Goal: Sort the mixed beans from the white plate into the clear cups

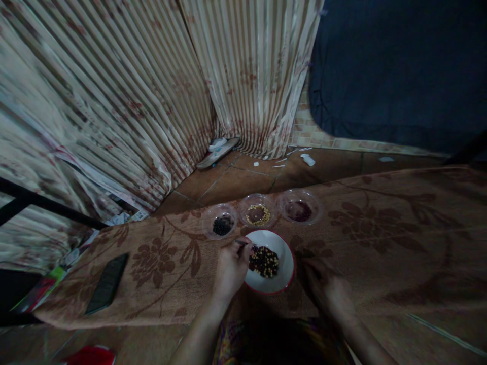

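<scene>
My left hand (233, 263) is closed in a pinch at the left rim of a white bowl with a red edge (286, 263). Between its fingers is a thin dark utensil (242, 243), too small and dim to name, its tip reaching over the bowl. Dark beans mixed with yellow kernels (265, 262) lie inside. To the right of the bowl, my right hand (331, 289) rests low over the cloth in shadow, fingers loosely stretched and apparently holding nothing. Behind stand three clear plastic bowls, with black beans (222, 225), yellow kernels (257, 215) and dark red beans (299, 211).
A brown floral cloth (160, 294) covers the long low table. On its left lies a dark phone (107, 284). Striped curtains (251, 76) hang beyond, with a slipper (217, 153) and white scraps (307, 159) on the tiled floor. Something red (91, 355) is at lower left.
</scene>
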`<state>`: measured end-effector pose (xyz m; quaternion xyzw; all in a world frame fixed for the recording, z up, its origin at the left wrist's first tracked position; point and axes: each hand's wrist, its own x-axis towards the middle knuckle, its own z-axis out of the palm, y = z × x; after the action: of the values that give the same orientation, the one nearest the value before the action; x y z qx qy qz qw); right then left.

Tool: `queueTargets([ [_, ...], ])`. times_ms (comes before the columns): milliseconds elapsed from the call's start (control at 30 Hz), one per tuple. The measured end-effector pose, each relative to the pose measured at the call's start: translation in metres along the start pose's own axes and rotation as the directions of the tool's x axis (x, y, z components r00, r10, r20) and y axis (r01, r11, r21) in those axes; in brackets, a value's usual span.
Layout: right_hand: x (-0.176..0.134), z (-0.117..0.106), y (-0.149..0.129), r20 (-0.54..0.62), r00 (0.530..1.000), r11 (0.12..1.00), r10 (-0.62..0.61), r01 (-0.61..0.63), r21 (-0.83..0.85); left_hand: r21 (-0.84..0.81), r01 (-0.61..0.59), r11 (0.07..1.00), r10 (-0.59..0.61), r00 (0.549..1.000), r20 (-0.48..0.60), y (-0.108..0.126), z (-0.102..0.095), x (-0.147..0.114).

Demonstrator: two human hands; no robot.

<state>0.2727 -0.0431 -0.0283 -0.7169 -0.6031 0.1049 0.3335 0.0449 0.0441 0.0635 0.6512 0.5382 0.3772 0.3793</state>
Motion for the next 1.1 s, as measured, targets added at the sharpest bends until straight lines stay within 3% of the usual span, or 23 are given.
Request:
queueTargets([
  [367, 0.001, 0.0, -0.001, -0.018, 1.0, 1.0, -0.002, 0.003, 0.031, -0.045, -0.008, 0.999, 0.007, 1.0, -0.018, 0.025, -0.011, 0.021],
  [567, 0.0, 0.0, 0.0, 0.002, 1.0, 1.0, 0.017, -0.017, 0.005, 0.013, 0.029, 0.999, -0.03, 0.997, 0.075, 0.014, -0.016, 0.008],
  [900, 0.0, 0.002, 0.003, 0.008, 1.0, 1.0, 0.015, -0.015, 0.007, 0.059, 0.032, 0.998, -0.037, 0.996, 0.085, -0.008, 0.005, 0.001],
  [1100, -0.001, 0.003, 0.004, -0.007, 1.0, 1.0, -0.002, 0.002, 0.005, 0.139, 0.016, 0.99, -0.024, 0.998, 0.051, -0.009, 0.005, -0.003],
])
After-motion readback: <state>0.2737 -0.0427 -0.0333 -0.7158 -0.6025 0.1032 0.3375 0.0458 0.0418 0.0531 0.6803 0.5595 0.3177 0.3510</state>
